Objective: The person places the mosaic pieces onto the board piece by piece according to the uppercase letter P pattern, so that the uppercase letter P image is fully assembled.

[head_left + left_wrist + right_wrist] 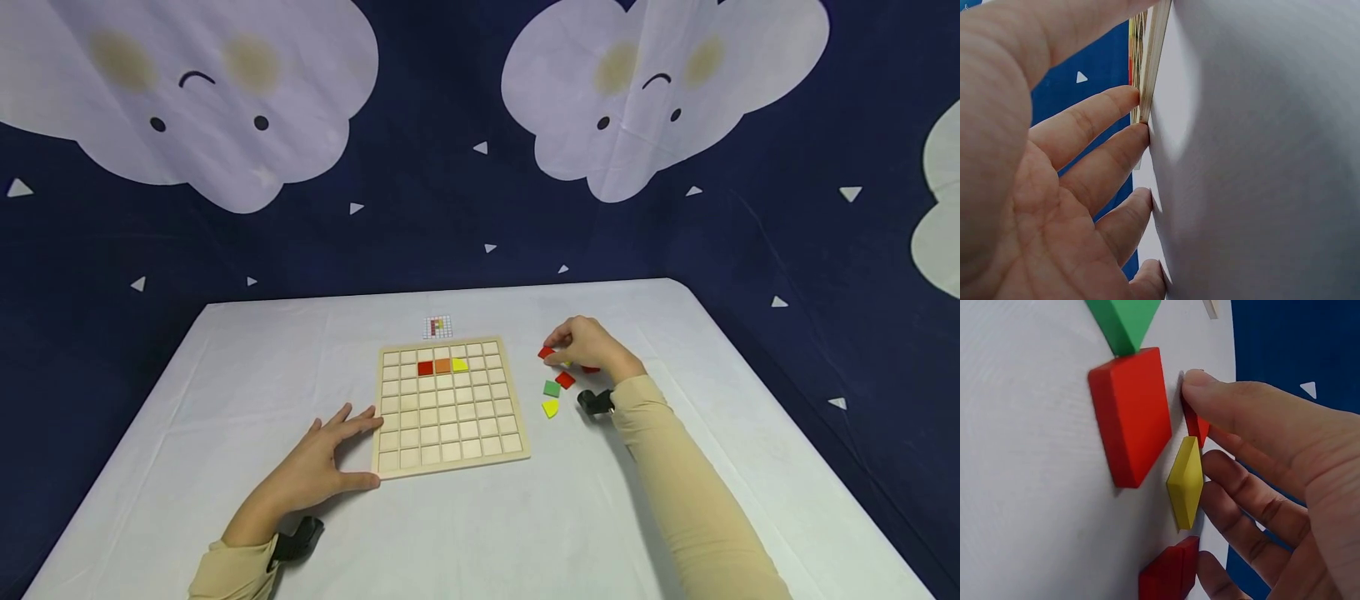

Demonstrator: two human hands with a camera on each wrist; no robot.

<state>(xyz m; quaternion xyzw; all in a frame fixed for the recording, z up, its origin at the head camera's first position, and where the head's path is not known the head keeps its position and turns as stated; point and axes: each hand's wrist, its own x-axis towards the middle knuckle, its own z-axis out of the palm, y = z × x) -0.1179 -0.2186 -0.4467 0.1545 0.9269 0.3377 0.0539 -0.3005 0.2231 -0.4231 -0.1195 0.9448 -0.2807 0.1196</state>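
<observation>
A wooden grid board lies on the table with a red tile, an orange tile and a yellow tile side by side in one upper row. My left hand touches its left edge with spread, mostly straight fingers, the thumb by the near left corner. Right of the board, my right hand pinches a red square tile between thumb and index finger, low over the table. Around it lie another red tile, a yellow tile and a green tile.
Beyond the board's far edge lies a small printed pattern card. A yellow piece with a curved edge lies nearest me in the loose group. The white-covered table ends at a dark blue cloth backdrop.
</observation>
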